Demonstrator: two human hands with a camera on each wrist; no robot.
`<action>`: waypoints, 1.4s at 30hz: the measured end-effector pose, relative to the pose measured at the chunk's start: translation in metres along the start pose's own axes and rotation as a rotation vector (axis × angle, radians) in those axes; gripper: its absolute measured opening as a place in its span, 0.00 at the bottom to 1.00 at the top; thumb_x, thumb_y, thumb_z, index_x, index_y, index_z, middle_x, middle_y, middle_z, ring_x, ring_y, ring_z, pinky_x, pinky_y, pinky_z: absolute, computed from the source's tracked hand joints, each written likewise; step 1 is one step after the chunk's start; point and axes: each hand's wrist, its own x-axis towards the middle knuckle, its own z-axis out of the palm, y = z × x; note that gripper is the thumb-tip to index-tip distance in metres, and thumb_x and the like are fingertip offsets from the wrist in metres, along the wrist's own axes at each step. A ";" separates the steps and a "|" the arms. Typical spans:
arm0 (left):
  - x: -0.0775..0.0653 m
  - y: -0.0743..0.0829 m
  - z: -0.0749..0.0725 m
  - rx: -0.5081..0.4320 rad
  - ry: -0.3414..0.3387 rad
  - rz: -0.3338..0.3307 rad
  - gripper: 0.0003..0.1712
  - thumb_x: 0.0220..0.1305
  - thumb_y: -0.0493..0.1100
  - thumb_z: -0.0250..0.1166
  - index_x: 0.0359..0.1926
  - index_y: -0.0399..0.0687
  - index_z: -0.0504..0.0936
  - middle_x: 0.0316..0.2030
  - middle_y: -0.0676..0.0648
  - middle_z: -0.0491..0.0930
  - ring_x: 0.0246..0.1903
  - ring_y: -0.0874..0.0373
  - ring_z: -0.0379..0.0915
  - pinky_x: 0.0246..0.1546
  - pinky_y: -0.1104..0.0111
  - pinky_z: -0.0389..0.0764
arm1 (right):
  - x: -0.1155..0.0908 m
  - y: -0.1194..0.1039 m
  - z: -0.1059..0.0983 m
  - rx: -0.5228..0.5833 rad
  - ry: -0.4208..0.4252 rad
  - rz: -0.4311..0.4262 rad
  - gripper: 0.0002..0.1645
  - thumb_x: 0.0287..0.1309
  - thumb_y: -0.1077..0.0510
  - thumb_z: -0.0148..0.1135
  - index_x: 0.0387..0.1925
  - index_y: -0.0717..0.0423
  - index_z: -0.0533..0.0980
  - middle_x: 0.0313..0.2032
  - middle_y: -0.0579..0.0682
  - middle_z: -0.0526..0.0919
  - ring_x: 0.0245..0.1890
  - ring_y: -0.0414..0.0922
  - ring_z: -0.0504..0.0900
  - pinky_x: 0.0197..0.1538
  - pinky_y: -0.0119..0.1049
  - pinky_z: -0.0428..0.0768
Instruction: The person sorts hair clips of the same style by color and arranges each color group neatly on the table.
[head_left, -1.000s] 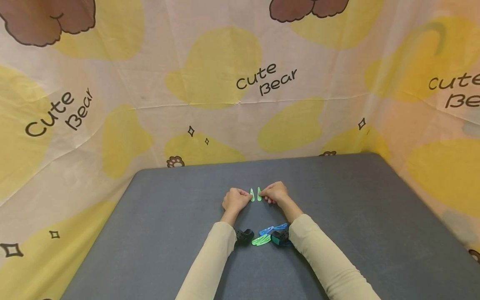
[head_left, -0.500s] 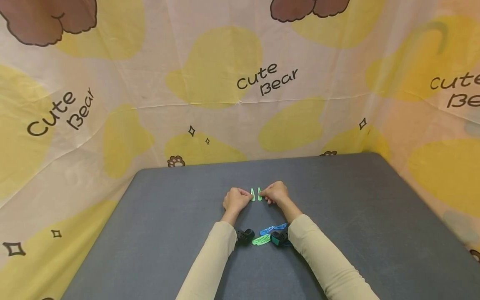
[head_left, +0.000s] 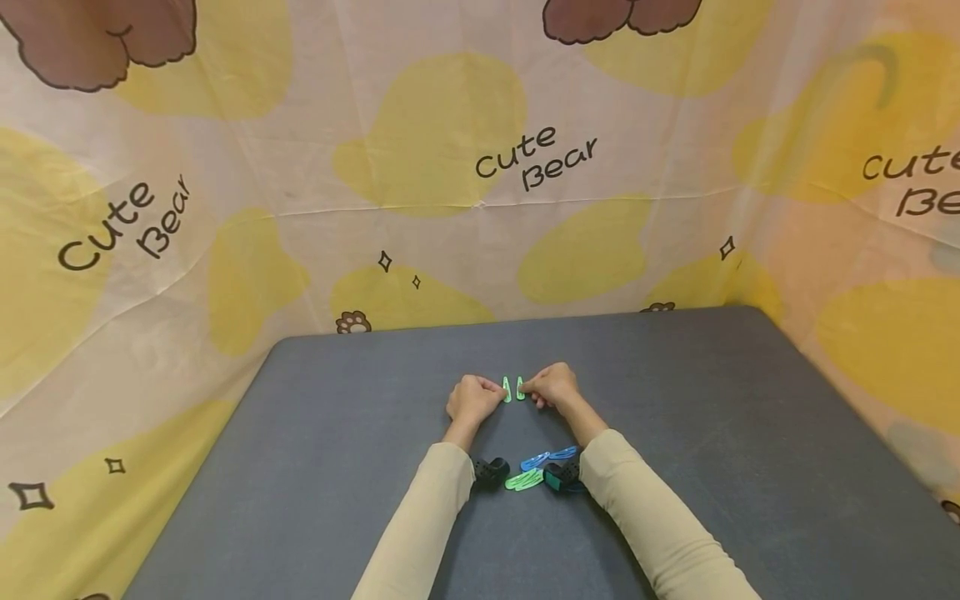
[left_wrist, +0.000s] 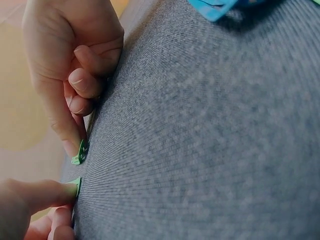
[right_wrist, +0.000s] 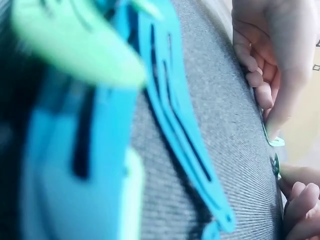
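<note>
My left hand [head_left: 475,398] pinches a light green snap hair clip [head_left: 507,389] by its side, near the far part of the table. My right hand [head_left: 553,385] pinches a second green snap clip [head_left: 521,388]. Both clips point away from me, side by side with a narrow gap between them. In the left wrist view, the left thumb [left_wrist: 45,192] covers much of its clip [left_wrist: 77,184], while the other clip [left_wrist: 79,154] shows under the right fingertips.
Between the forearms lie a green group of clips [head_left: 525,480] and several blue snap clips [head_left: 534,461], partly hidden by the right wrist's black camera [head_left: 561,477]. Another black camera [head_left: 491,472] is on the left wrist. A patterned cloth [head_left: 450,133] hangs behind the grey table [head_left: 337,467].
Both hands keep their grip on the green clips and stay almost in place. The whole head view shifts very slightly to the right.
</note>
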 end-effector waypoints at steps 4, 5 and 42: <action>0.000 0.000 0.001 0.004 -0.003 0.000 0.08 0.50 0.49 0.72 0.23 0.51 0.88 0.29 0.49 0.88 0.27 0.53 0.79 0.27 0.62 0.72 | 0.000 0.003 -0.001 0.022 -0.013 -0.001 0.13 0.48 0.59 0.72 0.16 0.59 0.79 0.07 0.42 0.72 0.07 0.35 0.68 0.14 0.27 0.63; 0.000 0.000 0.001 0.005 -0.002 0.000 0.08 0.50 0.49 0.72 0.23 0.51 0.88 0.29 0.49 0.88 0.27 0.53 0.79 0.27 0.62 0.73 | 0.000 0.003 -0.002 0.027 -0.017 -0.002 0.12 0.48 0.59 0.72 0.16 0.59 0.80 0.07 0.42 0.72 0.07 0.35 0.68 0.14 0.27 0.63; 0.002 0.001 -0.002 -0.004 -0.005 -0.044 0.11 0.51 0.53 0.71 0.25 0.52 0.89 0.33 0.49 0.89 0.34 0.51 0.82 0.36 0.57 0.76 | -0.067 0.025 -0.032 0.011 -0.195 -0.164 0.09 0.53 0.61 0.69 0.29 0.66 0.83 0.14 0.42 0.73 0.11 0.35 0.69 0.18 0.26 0.66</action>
